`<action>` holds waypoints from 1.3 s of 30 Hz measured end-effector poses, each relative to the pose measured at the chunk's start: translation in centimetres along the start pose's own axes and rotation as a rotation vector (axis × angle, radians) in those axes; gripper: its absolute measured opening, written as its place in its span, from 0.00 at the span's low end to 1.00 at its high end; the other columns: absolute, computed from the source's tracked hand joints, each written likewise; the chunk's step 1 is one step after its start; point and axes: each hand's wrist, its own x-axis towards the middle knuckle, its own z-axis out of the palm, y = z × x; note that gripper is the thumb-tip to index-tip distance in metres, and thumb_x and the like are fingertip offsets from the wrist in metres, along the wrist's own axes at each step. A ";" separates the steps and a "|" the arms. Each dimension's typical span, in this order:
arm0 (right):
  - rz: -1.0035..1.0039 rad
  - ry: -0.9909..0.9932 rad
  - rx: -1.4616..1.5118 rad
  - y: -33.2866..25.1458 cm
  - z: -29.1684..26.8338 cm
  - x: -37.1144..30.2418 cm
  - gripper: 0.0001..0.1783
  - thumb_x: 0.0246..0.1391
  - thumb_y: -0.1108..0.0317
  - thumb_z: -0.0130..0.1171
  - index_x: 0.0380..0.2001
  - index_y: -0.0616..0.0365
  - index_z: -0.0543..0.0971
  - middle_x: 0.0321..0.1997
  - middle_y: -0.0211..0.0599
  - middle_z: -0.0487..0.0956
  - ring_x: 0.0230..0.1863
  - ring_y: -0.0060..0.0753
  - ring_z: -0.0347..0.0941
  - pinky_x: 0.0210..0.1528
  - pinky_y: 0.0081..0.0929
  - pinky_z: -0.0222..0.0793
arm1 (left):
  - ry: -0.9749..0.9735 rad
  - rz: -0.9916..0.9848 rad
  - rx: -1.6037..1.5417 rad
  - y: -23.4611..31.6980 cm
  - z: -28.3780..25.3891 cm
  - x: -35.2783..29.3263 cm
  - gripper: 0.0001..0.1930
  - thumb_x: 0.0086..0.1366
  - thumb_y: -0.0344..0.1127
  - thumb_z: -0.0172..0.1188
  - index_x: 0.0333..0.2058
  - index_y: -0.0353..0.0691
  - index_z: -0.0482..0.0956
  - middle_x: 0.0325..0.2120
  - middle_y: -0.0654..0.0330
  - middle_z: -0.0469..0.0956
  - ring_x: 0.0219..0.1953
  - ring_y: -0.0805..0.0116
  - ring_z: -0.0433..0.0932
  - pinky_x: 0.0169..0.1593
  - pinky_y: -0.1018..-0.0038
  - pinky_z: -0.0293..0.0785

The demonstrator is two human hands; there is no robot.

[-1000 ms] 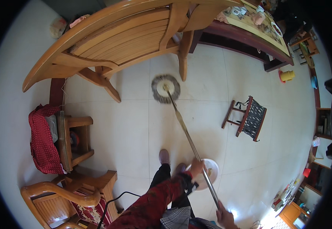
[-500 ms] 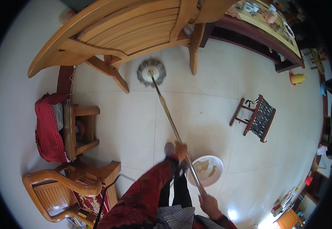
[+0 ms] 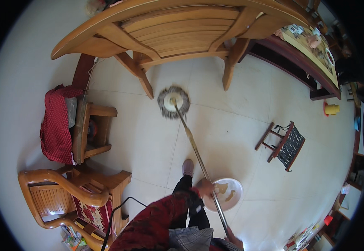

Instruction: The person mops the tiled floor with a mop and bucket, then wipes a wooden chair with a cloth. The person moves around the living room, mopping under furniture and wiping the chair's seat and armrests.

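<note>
Mop [image 3: 173,102] is the thing in hand: its round, shaggy grey head with a pale disc at the centre lies flat on the cream floor tiles [image 3: 232,121], just in front of the big wooden bench [image 3: 178,25] and between two of its slanted legs. From that head the long metal handle [image 3: 194,148] slants back toward me and to my right. I see my left hand [image 3: 206,187], coming out of a dark red patterned sleeve [image 3: 157,221], wrapped closed around the handle about two thirds of the way up. My right hand [image 3: 233,242] sits at the bottom edge of the view, closed around the top end of the same handle, though only part of it shows. Just beside my left hand, under the handle, a white round basin [image 3: 229,194] stands on the floor with something brownish in it. One foot in a pale shoe [image 3: 188,167] is planted on the tiles near the handle. To my left stands a small wooden side table [image 3: 91,131] with a red dotted cloth [image 3: 56,125] draped over it, and nearer me a wooden armchair [image 3: 65,196] with a patterned cushion. Well off to my right a small folding stool [image 3: 283,144] stands alone on the tiles, and a yellow cup [image 3: 331,109] sits farther away near a dark low table [image 3: 311,54].
</note>
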 end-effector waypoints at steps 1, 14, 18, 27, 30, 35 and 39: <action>-0.152 -0.099 -0.242 -2.5 -0.2 3.4 0.21 0.59 0.63 0.56 0.54 0.48 0.66 0.25 0.56 0.77 0.27 0.58 0.75 0.30 0.49 0.70 | 0.114 0.134 0.383 -1.5 -4.4 0.9 0.23 0.47 0.59 0.66 0.24 0.43 0.79 0.20 0.50 0.78 0.29 0.45 0.79 0.37 0.44 0.69; -0.446 -0.056 -0.565 -16.7 4.9 17.9 0.34 0.61 0.61 0.51 0.69 0.40 0.55 0.20 0.48 0.77 0.24 0.55 0.76 0.27 0.52 0.70 | 0.146 -0.300 0.816 -12.1 -24.3 6.4 0.15 0.53 0.47 0.66 0.29 0.42 0.77 0.24 0.62 0.78 0.25 0.58 0.79 0.27 0.54 0.61; -0.264 -0.067 -0.599 -8.4 1.6 10.8 0.35 0.60 0.60 0.53 0.69 0.38 0.54 0.22 0.47 0.78 0.24 0.53 0.76 0.27 0.50 0.71 | 0.130 -0.307 0.598 -5.5 -10.0 7.8 0.19 0.48 0.52 0.65 0.27 0.42 0.79 0.23 0.60 0.79 0.26 0.55 0.79 0.29 0.51 0.60; -0.030 0.057 -0.429 3.6 -4.7 -6.7 0.23 0.58 0.62 0.56 0.57 0.41 0.66 0.22 0.51 0.77 0.23 0.56 0.75 0.25 0.49 0.69 | -0.093 0.155 0.241 15.9 12.1 -1.5 0.28 0.36 0.59 0.71 0.26 0.38 0.80 0.21 0.46 0.77 0.28 0.36 0.77 0.32 0.30 0.61; -0.007 0.046 -0.448 4.0 -6.9 -9.2 0.17 0.58 0.62 0.56 0.51 0.44 0.69 0.23 0.51 0.77 0.23 0.56 0.74 0.25 0.49 0.69 | -0.412 0.122 0.174 21.8 15.0 -2.6 0.28 0.55 0.52 0.61 0.43 0.34 0.67 0.34 0.44 0.76 0.29 0.38 0.79 0.29 0.28 0.66; -0.069 0.006 -0.568 2.4 -10.8 -10.6 0.09 0.58 0.62 0.57 0.41 0.49 0.74 0.23 0.51 0.77 0.22 0.56 0.73 0.25 0.47 0.68 | -0.109 -0.254 -1.204 21.5 13.8 -1.5 0.25 0.69 0.35 0.48 0.53 0.35 0.42 0.47 0.35 0.64 0.32 0.42 0.82 0.28 0.47 0.83; -0.184 -0.050 -0.701 -0.1 -13.0 -8.5 0.08 0.58 0.61 0.58 0.33 0.53 0.79 0.24 0.51 0.77 0.22 0.55 0.73 0.24 0.46 0.67 | 0.229 -0.817 -1.644 19.5 5.7 0.1 0.18 0.58 0.39 0.60 0.44 0.36 0.72 0.30 0.44 0.76 0.29 0.45 0.79 0.31 0.44 0.70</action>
